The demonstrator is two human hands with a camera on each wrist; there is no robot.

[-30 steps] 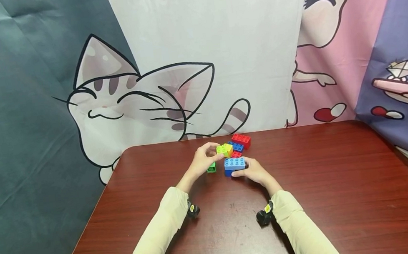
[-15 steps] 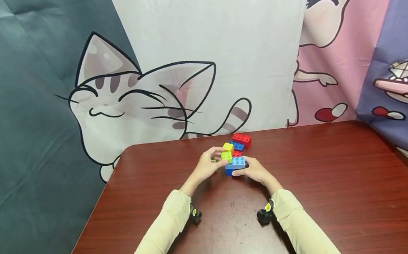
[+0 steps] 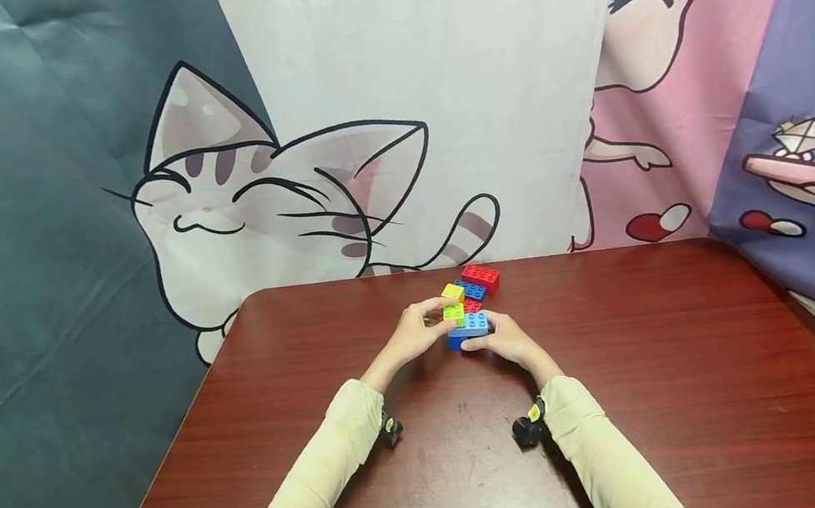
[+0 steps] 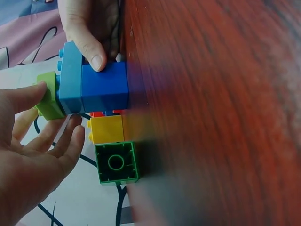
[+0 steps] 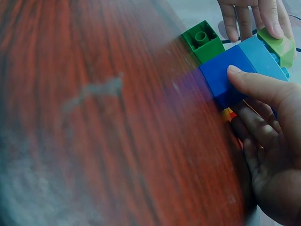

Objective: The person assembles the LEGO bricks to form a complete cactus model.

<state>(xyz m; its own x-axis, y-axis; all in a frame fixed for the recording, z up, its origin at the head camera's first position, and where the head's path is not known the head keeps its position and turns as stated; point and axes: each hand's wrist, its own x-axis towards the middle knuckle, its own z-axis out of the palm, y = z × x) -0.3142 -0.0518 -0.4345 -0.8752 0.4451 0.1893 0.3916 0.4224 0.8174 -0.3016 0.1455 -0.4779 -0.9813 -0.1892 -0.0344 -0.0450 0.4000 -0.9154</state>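
Observation:
My left hand (image 3: 412, 335) pinches a lime green building brick (image 3: 454, 314) between thumb and fingers. That brick sits at the left end of a light blue brick (image 4: 70, 82), against its studs; whether it is fully seated I cannot tell. Beneath the light blue brick is a dark blue brick (image 4: 107, 88), joined to it as a stack on the table. From the right, my right hand (image 3: 511, 340) grips this stack, its thumb flat on the dark blue brick's near side and its fingers behind.
Behind the stack stand a yellow brick (image 3: 453, 292), a small red brick (image 3: 471, 306), a blue brick (image 3: 471, 290) and a larger red brick (image 3: 482, 278). A green brick (image 4: 116, 162) lies on its side, left of the stack. The brown table (image 3: 655, 377) ends at a printed cloth backdrop.
My left hand has carried the lime green brick from beside the yellow one, toward me and right, onto the light blue brick. My right hand has kept its grip on the stack.

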